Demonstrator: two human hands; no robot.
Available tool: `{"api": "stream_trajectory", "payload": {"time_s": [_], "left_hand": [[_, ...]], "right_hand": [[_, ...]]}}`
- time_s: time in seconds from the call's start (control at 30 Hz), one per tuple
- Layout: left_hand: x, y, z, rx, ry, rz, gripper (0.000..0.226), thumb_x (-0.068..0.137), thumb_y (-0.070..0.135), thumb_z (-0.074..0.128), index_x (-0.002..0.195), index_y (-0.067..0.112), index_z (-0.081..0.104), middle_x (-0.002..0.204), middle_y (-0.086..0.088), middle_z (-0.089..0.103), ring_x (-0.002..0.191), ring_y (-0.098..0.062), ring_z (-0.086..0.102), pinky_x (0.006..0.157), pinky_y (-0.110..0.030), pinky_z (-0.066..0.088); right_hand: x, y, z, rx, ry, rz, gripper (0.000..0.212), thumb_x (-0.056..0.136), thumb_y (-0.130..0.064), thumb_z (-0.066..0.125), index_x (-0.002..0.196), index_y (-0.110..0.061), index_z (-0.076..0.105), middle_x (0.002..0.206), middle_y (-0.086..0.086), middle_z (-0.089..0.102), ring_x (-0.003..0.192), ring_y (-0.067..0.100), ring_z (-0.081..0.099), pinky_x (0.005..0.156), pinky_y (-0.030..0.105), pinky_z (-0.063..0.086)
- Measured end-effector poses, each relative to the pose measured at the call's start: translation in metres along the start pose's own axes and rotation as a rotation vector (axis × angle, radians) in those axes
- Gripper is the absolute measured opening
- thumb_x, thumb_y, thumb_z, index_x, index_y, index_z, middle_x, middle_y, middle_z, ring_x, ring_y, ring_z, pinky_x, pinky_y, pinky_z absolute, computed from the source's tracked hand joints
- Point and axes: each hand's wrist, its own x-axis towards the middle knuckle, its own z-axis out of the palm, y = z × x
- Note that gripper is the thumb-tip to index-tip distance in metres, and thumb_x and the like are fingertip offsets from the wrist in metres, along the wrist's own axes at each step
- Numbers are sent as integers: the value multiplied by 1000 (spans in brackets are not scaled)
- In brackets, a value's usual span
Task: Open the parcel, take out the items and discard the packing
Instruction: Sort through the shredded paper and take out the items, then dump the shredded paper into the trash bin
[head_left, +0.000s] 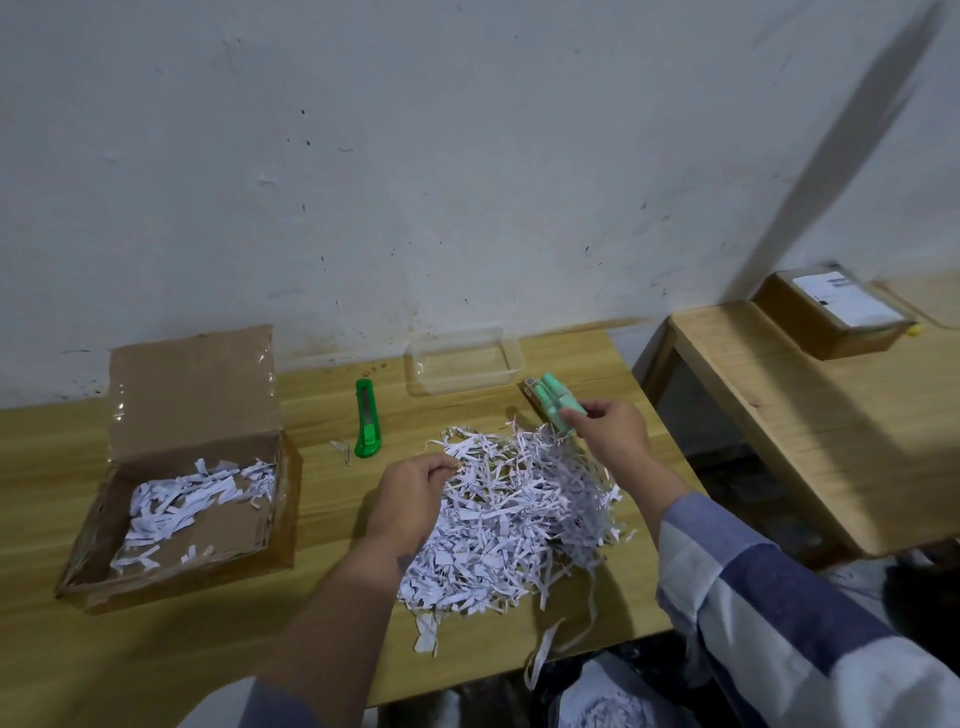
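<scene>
A: How far along is the parcel job?

B: Well past halfway, I'd judge. The box (182, 467) sits open at the left of the surface (587, 374), flap up, and most of its filling is out: a big heap of shreds (519, 509) lies in the middle, between the hands.

A: And the items?

B: The right hand (608, 431) pinches a mint-green item (558, 408) (some kind of small gadget, with a metal part at its far end; I can't tell what) just above the far right edge of the heap. It looks headed for the clear tray (465, 361) at the far side, which holds nothing yet.

A: The left hand?

B: The left hand (410, 499) has its fingers curled into the heap's left edge, seemingly gripping a few strips.

A: What remains?

B: Some shreds still lie in the box. The heap must go to the bin; a bag (608, 701) with shreds shows below the near edge. The cutter (367, 418) lies idle, far of the left hand. Another sealed parcel (836, 312) waits on the right-hand table.
</scene>
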Motion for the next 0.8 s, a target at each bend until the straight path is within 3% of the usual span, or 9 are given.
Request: {"api": "stream_trajectory", "payload": {"time_s": [0.07,0.13,0.23,0.4,0.53,0.7,0.8], "left_hand": [[-1,-1,5,59,-22,43,23,94,9,56,108,20,71,98,6,70,85,-20,68,75,-32,54],[-1,-5,11,117,-47,81,26,94,9,54,110,22,70,96,7,68,83,-21,67,74,-35,55],[1,-15,18,228,-52,169,29,93,12,54,111,29,68,109,10,68,94,-10,62,85,-34,53],[4,-30,21,303,-120,189,30,88,18,53,110,36,65,108,19,64,105,-9,56,97,-44,45],[3,-28,18,312,-168,168,35,82,29,48,112,37,62,112,22,59,116,-7,49,107,-42,31],[3,-22,15,361,-141,249,48,74,54,36,114,41,60,115,24,54,120,-9,43,97,-37,28],[6,-19,10,412,-114,308,57,76,71,37,123,42,52,120,20,47,118,-9,38,94,-37,30]], "right_hand": [[13,8,-1,19,111,76,39,85,-29,68,119,-11,64,107,14,71,79,21,64,54,26,44],[27,14,-1,55,207,164,37,83,-32,69,114,-14,66,106,14,71,87,26,68,67,33,52],[45,21,2,88,277,262,30,84,-32,68,106,-12,71,106,13,71,96,30,66,82,36,53],[65,30,9,35,279,341,33,89,-33,62,109,-10,71,109,15,70,100,34,64,81,34,51],[69,34,12,-92,219,312,33,93,-31,55,117,-10,67,119,15,66,109,35,59,85,33,46],[62,29,10,-223,160,234,44,94,-34,52,129,-8,56,136,17,51,116,36,54,91,37,46],[41,25,5,-301,165,34,42,93,-38,50,129,-16,54,132,16,46,111,35,56,86,37,47]]}}
